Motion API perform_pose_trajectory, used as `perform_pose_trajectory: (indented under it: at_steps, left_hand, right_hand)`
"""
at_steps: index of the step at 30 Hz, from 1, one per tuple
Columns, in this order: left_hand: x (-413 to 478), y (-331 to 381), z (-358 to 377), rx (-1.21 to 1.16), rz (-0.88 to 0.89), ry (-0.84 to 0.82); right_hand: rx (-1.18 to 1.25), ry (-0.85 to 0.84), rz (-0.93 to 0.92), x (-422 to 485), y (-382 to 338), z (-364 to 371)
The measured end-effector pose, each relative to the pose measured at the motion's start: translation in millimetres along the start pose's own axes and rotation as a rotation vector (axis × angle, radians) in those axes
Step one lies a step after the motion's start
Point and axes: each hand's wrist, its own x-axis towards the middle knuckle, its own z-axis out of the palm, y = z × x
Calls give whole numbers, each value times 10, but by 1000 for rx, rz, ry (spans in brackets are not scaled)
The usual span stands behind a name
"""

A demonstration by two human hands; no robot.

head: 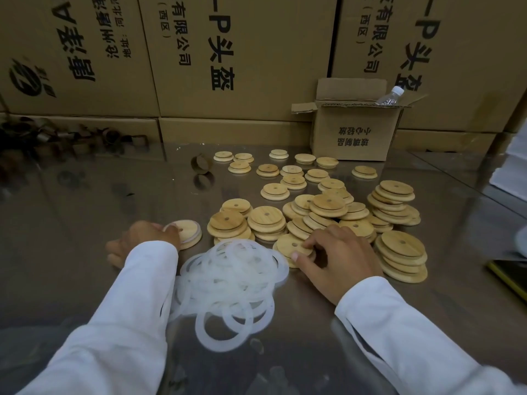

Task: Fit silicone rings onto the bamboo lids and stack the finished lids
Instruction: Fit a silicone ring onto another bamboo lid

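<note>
So the left hand [142, 240] grips a ringed lid [186, 233] on the surface [85, 195], and the right hand [339, 258] pinches a bare lid [291, 246]. The silicone rings [228, 283] are piled between them, with lid stacks [399, 252] crowding just beyond the right hand.

Left grip [137, 240]: fingertips hidden behind its own knuckles at the ringed lid [189, 233]. Bottle [392, 96] sunk in small carton [353, 132], only neck and shoulder showing. Dark heap [57, 138] far left too blurred to name; yellow-edged object [506, 276] cut by right edge.
</note>
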Motion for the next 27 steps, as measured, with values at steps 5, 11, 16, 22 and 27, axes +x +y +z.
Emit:
perform_pose_trajectory:
  at_steps: [5,11,16,22,27]
  left_hand:
    - [-160,115,-42,-142,298,96]
    - [-729,263,80,-505,816,-354]
    - [-782,221,168,-524,802,-634]
    - [-761,207,172,-556,735,-709]
    - [-778,204,155,-535,764,-710]
  right_hand:
    - [-43,17,34,23,-10,46]
    - [-29,57,51,84,-59,93]
    - [38,40,80,133,-81,87]
    - [95,98,159,123,-106,22]
    - [108,196,241,120,-108,-38]
